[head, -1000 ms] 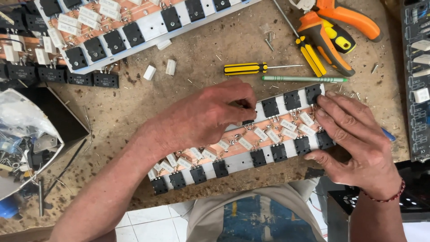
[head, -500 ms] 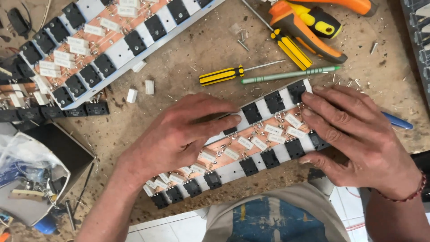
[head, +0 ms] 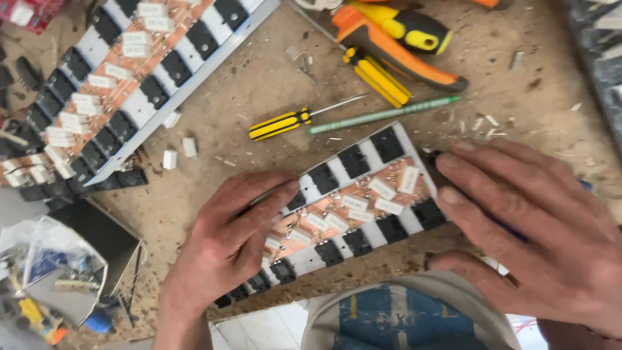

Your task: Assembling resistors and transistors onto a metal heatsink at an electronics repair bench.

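Left hand [head: 227,243]: flat, fingers extended, pressing the circuit board [head: 353,207] at 9 o'clock, steadying it.
Right hand [head: 531,233]: spread, bracing the 3 o'clock end.

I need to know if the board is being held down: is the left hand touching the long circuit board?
Touching. The head view shows the left hand lying flat across the circuit board, covering its lower-left stretch.

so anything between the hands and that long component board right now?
Nothing visible. The left hand lies flat on the component board at its left part, and the right hand touches its right end. The yellow screwdriver and the green rod lie beyond the board, clear of both hands.
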